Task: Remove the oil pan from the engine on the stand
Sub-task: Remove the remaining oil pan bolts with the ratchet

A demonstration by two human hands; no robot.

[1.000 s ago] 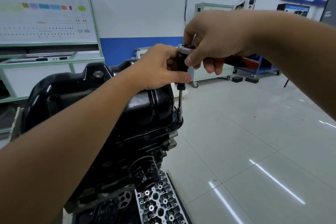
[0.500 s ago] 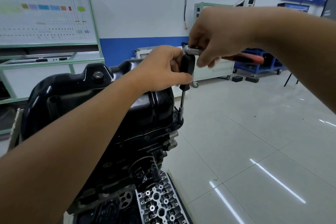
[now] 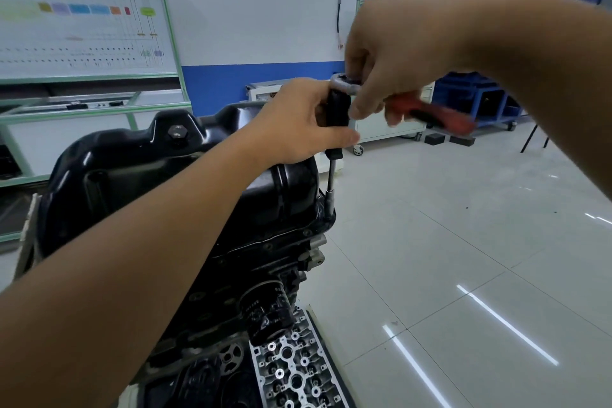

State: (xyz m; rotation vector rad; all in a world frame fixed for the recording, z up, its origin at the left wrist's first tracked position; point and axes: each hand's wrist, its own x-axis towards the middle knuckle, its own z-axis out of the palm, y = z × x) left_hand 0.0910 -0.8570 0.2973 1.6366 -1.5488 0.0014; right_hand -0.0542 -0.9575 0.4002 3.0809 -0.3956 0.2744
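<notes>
My left hand (image 3: 298, 122) grasps the black extension handle (image 3: 337, 108) | my right hand (image 3: 387, 56) clenches the red-handled ratchet (image 3: 427, 113) | glossy black steel oil pan (image 3: 159, 175) atop the engine: probably heavy, rigid, slippery; lift by flange

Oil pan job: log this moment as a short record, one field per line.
left hand: left hand grips the black extension grip, holding it upright
right hand: right hand holds the ratchet by its red handle, next to the silver head
socket: seated at the flange of the oil pan, right-hand corner
oil pan: on the engine, drain plug in place
below: cylinder head near the oil filter
</notes>
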